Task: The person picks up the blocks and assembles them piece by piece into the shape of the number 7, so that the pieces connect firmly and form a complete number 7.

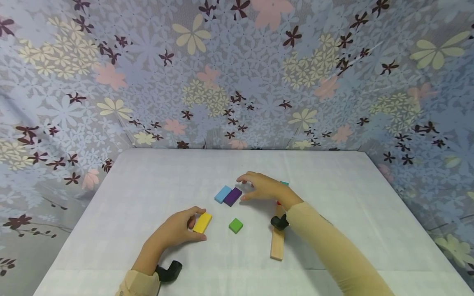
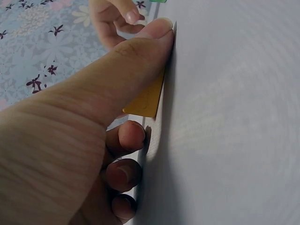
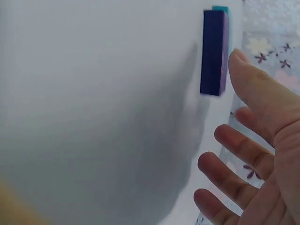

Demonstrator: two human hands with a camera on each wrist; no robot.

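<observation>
In the head view my left hand (image 1: 179,227) lies around a yellow block (image 1: 202,223), with its thumb along the near end and index finger at the far end. Seen from the left wrist, the thumb covers part of that yellow block (image 2: 146,99), and the other fingers are curled below. My right hand (image 1: 262,187), fingers spread and loosely bent, is just right of a purple block (image 1: 233,197) and holds nothing. A light blue block (image 1: 223,194) lies against the purple one. The right wrist view has the thumb close beside the purple block (image 3: 213,54).
A small green block (image 1: 235,225) lies between the hands. Plain wooden blocks (image 1: 277,246) run in a line under the right forearm, with red and teal (image 1: 284,183) pieces partly hidden behind it. The white table (image 1: 148,172) meets a flowered cloth (image 1: 207,102) at its far edge.
</observation>
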